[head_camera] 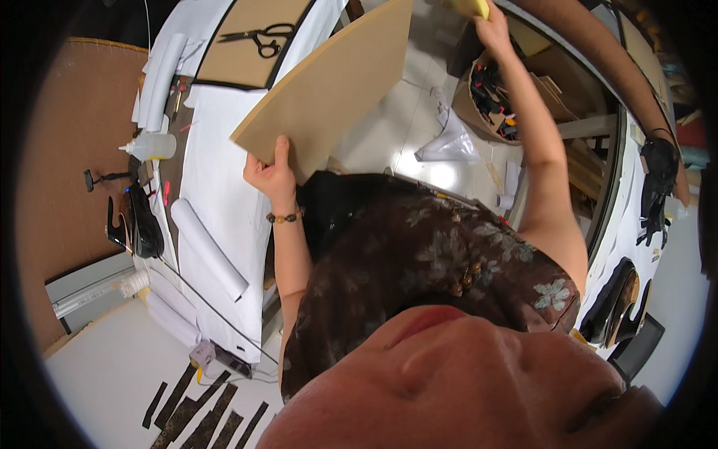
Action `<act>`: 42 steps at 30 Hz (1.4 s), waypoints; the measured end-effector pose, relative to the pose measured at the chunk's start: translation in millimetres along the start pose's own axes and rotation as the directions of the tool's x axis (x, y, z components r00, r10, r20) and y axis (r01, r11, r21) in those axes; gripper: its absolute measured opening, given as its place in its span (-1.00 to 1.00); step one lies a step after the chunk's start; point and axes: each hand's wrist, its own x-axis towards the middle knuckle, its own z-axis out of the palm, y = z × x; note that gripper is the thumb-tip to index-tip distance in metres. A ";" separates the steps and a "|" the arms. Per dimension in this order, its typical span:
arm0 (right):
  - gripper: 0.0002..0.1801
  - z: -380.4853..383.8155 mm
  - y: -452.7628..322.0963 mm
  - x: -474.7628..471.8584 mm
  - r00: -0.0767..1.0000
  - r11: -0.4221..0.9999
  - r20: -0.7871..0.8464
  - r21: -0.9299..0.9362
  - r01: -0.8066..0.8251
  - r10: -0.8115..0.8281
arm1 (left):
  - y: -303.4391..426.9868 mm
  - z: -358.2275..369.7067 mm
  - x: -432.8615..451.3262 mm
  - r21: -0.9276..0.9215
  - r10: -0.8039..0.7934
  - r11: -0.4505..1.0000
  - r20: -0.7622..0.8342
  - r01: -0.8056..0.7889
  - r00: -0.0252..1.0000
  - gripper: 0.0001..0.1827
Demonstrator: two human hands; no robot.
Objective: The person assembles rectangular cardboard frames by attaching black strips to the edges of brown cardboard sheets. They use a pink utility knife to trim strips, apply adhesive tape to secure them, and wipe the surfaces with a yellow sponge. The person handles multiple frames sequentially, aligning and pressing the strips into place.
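Observation:
My left hand (272, 174), with a beaded bracelet at the wrist, grips the near left edge of a tan fibreboard-like panel (348, 78), thumb on its face. The panel is tilted and reaches up past the top of the picture. Further out, at the top right, my right hand (493, 31) is closed around a yellow object (481, 8). That object is partly cut off and blurred, so its kind is unclear. Dressmaker's shears (258, 39) with black handles lie on a black-edged tan board (230, 64) to the left.
A white-covered table (221, 140) on the left bears a paper roll (207, 247) and a squeeze bottle (151, 146). On the floor lie a clear plastic bag (451, 140) and a round bin (468, 106) of black and red clamps. Black gloves (656, 174) rest on the right-hand table.

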 end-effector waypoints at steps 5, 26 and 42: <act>-0.45 90.4 21.9 -29.1 0.894 0.502 0.294 0.747 -0.436 0.339 | -15.3 3.3 -3.2 -0.271 -0.126 0.956 -0.026 0.114 0.992 -0.75; -0.44 43.4 -222.0 23.7 0.678 0.702 0.483 -0.167 0.693 -0.554 | 16.2 74.0 38.0 0.035 0.025 0.999 0.317 -0.038 0.948 -0.83; -0.42 60.6 -149.6 48.1 0.627 0.743 0.545 -0.012 0.670 -0.557 | 9.0 29.0 9.9 0.033 -0.033 0.999 0.054 0.032 0.998 -0.82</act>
